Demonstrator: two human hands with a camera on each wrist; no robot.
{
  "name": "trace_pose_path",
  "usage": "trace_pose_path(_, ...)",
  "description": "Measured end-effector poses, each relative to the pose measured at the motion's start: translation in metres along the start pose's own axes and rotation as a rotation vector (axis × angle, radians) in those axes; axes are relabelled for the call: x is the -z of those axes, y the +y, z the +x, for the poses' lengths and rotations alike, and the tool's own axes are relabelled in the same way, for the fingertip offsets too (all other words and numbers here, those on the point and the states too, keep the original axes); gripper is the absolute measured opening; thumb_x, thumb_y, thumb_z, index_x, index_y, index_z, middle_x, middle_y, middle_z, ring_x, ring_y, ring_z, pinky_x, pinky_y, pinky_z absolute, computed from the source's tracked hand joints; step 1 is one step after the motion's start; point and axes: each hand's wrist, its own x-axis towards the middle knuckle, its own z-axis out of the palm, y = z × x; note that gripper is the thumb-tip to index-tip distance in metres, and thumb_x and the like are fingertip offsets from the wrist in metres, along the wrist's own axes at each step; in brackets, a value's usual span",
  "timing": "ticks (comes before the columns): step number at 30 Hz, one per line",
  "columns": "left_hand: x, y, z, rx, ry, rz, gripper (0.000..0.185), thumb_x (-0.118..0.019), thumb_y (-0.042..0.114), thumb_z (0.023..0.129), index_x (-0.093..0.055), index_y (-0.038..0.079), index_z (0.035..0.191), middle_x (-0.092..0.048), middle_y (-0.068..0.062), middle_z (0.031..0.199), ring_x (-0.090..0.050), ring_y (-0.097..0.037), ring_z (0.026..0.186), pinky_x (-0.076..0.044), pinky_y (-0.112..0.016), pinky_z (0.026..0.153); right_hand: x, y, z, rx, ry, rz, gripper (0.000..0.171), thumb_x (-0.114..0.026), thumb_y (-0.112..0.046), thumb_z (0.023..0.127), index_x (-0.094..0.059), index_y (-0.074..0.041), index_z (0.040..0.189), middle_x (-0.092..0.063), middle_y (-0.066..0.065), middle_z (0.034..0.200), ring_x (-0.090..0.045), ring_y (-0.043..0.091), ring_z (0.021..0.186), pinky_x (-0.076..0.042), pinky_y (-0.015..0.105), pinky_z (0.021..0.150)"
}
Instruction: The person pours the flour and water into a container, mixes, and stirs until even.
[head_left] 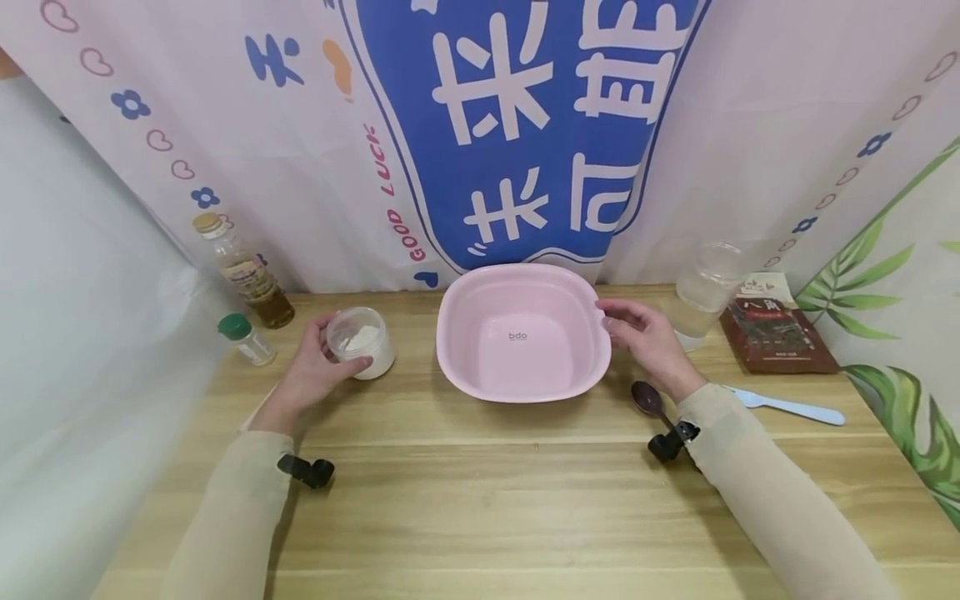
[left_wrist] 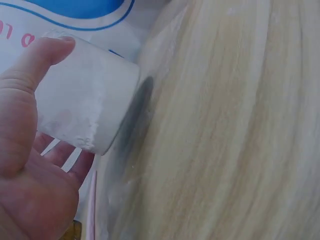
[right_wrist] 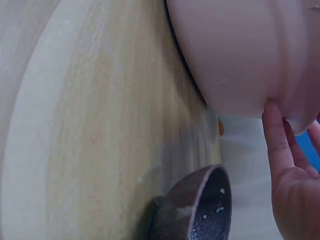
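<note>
My left hand (head_left: 313,372) grips a clear round tub of white powder (head_left: 369,350), thumb on the near side and fingers around the far side. In the left wrist view the tub (left_wrist: 90,95) stands close over its shadow; whether it touches the table cannot be told. At the middle back sits a pink basin (head_left: 453,379) with "bdo" printed inside. My right hand (head_left: 648,343) touches the basin's right side, its fairly straight fingers (right_wrist: 276,135) against the wall just under the rim. Below that hand lies a dark spoon (head_left: 647,398), white grains in its bowl (right_wrist: 212,210).
An oil bottle (head_left: 258,287) and a green-capped shaker (head_left: 246,337) stand at the left. Behind the right hand is a clear container of liquid (head_left: 701,292), beside a brown packet (head_left: 783,333). A pale blue plastic knife (head_left: 795,408) lies in front of them. A printed curtain (head_left: 337,167) hangs behind.
</note>
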Motion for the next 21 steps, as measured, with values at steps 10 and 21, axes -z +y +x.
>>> trace_pose_path(10, -0.013, 0.020, -0.010, -0.106, 0.069, -0.110, 0.096, -0.084, 0.011, 0.092, -0.021, 0.002, 0.164, -0.035, -0.025, 0.168, -0.030, -0.043, 0.161, -0.027, -0.066, 0.130, -0.001, -0.004, -0.002, -0.024, 0.013, 0.000, 0.046, -0.063, -0.014, 0.107, -0.058, 0.008, 0.147, -0.067, 0.007, 0.134, -0.071, 0.000, 0.106, -0.063, 0.023, 0.092)
trace_pose_path(21, -0.034, 0.060, -0.010, -0.254, 0.055, -0.035, 0.094, -0.089, 0.010, 0.085, -0.034, 0.009, 0.162, -0.051, -0.019, 0.153, -0.047, -0.035, 0.143, -0.033, -0.059, 0.125, -0.001, -0.005, 0.000, -0.048, 0.019, -0.012, 0.046, -0.064, -0.016, 0.107, -0.059, 0.007, 0.148, -0.060, 0.025, 0.146, -0.070, 0.000, 0.106, -0.062, 0.022, 0.092)
